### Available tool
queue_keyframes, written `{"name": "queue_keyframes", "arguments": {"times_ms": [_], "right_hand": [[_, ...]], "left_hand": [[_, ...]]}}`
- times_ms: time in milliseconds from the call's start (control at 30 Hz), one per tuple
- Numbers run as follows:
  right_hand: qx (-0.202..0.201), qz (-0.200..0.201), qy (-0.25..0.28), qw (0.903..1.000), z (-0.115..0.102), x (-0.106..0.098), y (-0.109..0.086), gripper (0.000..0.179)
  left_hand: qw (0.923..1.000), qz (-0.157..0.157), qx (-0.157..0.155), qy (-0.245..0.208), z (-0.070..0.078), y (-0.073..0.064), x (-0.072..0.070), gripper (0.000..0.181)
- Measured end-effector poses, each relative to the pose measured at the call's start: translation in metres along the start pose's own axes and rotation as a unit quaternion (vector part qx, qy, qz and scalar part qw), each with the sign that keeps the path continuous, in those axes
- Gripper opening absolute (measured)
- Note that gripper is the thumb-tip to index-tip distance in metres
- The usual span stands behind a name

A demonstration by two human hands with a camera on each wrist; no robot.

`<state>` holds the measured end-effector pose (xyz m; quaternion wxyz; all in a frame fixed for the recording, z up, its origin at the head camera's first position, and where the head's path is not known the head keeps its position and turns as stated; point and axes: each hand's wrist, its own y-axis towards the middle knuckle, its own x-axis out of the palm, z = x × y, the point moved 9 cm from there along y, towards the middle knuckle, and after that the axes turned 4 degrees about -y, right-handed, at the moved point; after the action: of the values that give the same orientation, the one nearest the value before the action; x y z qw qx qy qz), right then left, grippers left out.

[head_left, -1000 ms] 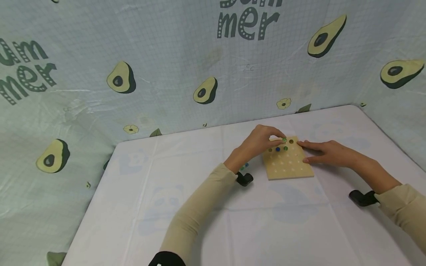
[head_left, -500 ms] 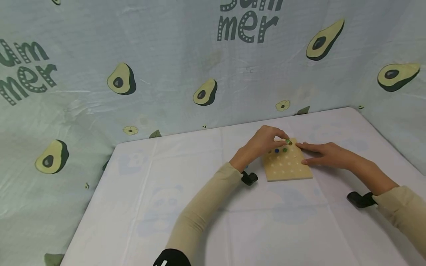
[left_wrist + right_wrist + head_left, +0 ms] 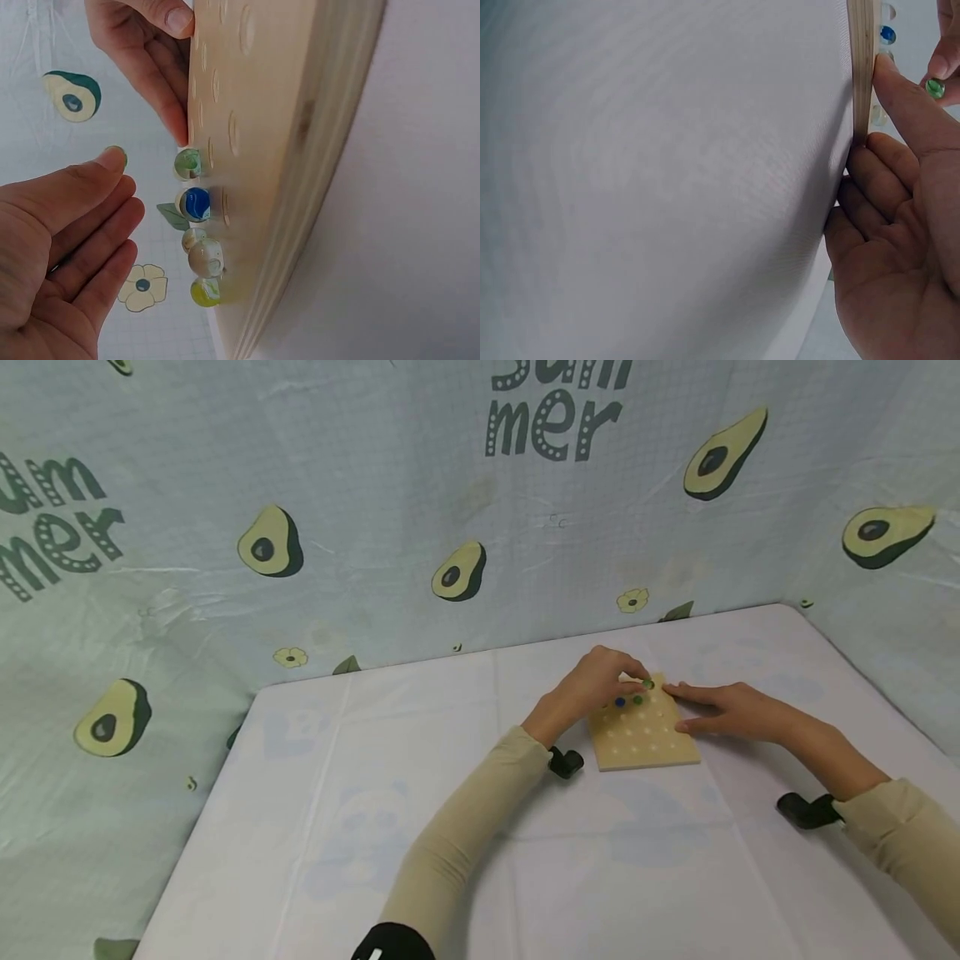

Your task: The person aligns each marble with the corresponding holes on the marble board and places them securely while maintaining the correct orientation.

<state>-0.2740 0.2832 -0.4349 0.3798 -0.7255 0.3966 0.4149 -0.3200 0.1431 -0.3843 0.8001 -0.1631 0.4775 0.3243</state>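
Observation:
A pale wooden board (image 3: pixel 648 742) with rows of round hollows lies on the table. Between thumb and fingertips, my left hand (image 3: pixel 587 683) pinches a green-swirled glass marble (image 3: pixel 935 88) above the board's far row; in the left wrist view the thumb mostly hides it. My right hand (image 3: pixel 738 712) rests against the board's right edge, fingers extended, the thumb touching its near side. Several marbles sit in hollows: a blue marble (image 3: pixel 197 204), a green marble (image 3: pixel 187 163), a clear marble (image 3: pixel 206 258) and a yellow marble (image 3: pixel 205 292).
A white cloth with faint panda prints covers the table (image 3: pixel 360 827). Behind it hangs a pale curtain (image 3: pixel 360 527) printed with avocados and lettering. Black wrist cameras sit under the left wrist (image 3: pixel 566 763) and by the right sleeve (image 3: pixel 808 811).
My left hand has moved slightly right along the board's far row with the green marble, and lower toward it. My right hand stays at the board's edge.

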Motion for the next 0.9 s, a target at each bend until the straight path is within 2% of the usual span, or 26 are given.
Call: {"name": "queue_keyframes", "arguments": {"times_ms": [233, 567, 900], "right_hand": [[-0.007, 0.007, 0.005, 0.9999, -0.001, -0.002, -0.002, 0.085], [-0.013, 0.015, 0.009, 0.9998, -0.002, -0.003, -0.002, 0.083], [-0.009, 0.014, 0.015, 0.9997, -0.002, -0.002, -0.002, 0.084]], "left_hand": [[1.0000, -0.006, 0.006, 0.005, 0.004, 0.007, 0.003, 0.025], [0.9995, -0.023, -0.013, 0.015, 0.006, 0.014, 0.011, 0.021], [0.9991, -0.032, 0.000, 0.028, 0.009, 0.022, 0.019, 0.019]]}}
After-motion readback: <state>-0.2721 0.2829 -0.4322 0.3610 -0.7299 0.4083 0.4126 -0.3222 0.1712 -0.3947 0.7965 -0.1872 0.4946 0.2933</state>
